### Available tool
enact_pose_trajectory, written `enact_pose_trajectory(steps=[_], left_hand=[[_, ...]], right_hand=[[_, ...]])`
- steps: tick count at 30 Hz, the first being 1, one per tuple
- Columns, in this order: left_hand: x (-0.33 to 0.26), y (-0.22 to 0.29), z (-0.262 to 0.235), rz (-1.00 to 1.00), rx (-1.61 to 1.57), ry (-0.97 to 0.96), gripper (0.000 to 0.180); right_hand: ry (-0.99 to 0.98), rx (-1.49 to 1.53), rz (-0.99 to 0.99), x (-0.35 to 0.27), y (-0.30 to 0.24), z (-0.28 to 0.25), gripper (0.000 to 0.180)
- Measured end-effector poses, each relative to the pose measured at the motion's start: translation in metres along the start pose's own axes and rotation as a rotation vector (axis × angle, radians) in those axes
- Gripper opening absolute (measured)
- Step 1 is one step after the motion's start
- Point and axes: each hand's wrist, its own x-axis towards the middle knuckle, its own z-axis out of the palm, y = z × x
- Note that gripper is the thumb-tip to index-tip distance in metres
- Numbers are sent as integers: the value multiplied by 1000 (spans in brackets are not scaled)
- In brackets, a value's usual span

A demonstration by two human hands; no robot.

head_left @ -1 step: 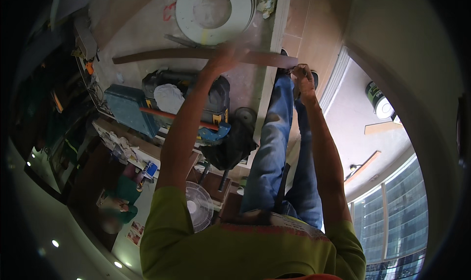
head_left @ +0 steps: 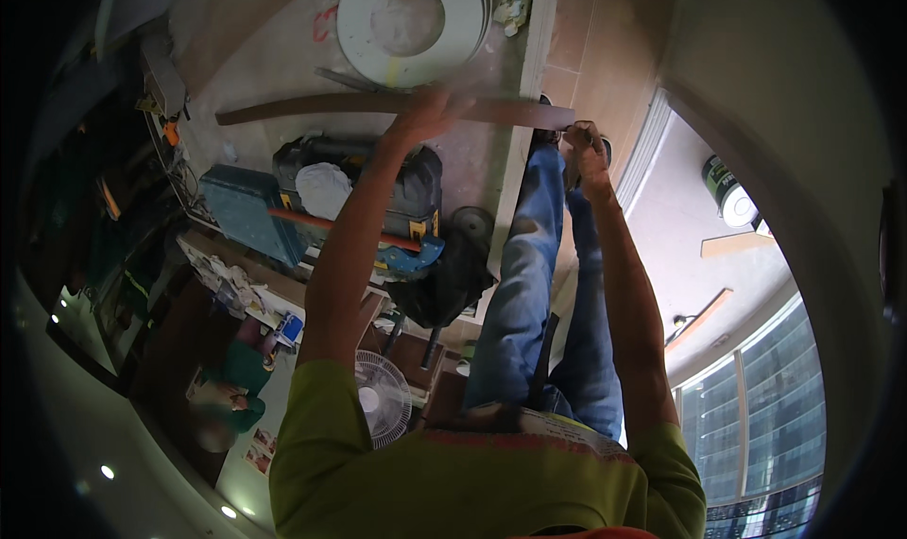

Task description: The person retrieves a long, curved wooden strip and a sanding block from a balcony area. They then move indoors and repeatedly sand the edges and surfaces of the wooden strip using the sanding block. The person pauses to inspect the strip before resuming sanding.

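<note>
A long, thin brown strip, probably wood [head_left: 312, 104], lies across the pale work surface [head_left: 496, 175], and its right end juts past the edge. My left hand [head_left: 420, 119] is over the middle of the strip; its fingers point right and are smeared by motion, so their grip does not show. At the strip's right end, my right hand [head_left: 590, 150] is closed with bent fingers, gripping that end. Just beyond the strip lie a large white ring-shaped piece [head_left: 364, 34] and a thin grey bar [head_left: 345, 79].
Nearer me are a black tool case [head_left: 416, 185] with a white cloth [head_left: 324, 190], a teal case [head_left: 248, 213], a saw with a blue handle [head_left: 425, 254] and a black bag [head_left: 444, 289]. A fan [head_left: 385, 402] is at lower left; a paint can [head_left: 726, 189] stands right.
My left hand has shifted slightly left along the strip. My right hand and the strip are almost unmoved.
</note>
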Motion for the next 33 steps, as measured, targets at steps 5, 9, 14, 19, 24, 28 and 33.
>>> enact_pose_trajectory(steps=[5,9,14,19,24,28,33], left_hand=[[2,4,-23,-116,-34,-148,46],[11,64,-85,-110,-202,-64,46],[16,138,-181,-89,-142,120,42],[-66,195,-306,5,-342,485,46],[-116,256,-385,215,-681,746,61],[-181,311,-426,338,-767,930,78],[-233,409,-435,580,-864,978,87]], right_hand=[[84,-128,36,10,-42,-2,14],[102,-118,-12,20,-97,11,30],[138,-261,-114,-9,-162,10,65],[-10,-417,-187,-58,-161,22,60],[129,-422,-31,-123,-140,-24,83],[134,-403,68,-169,-128,-37,74],[158,-403,101,-202,-143,-41,65]])
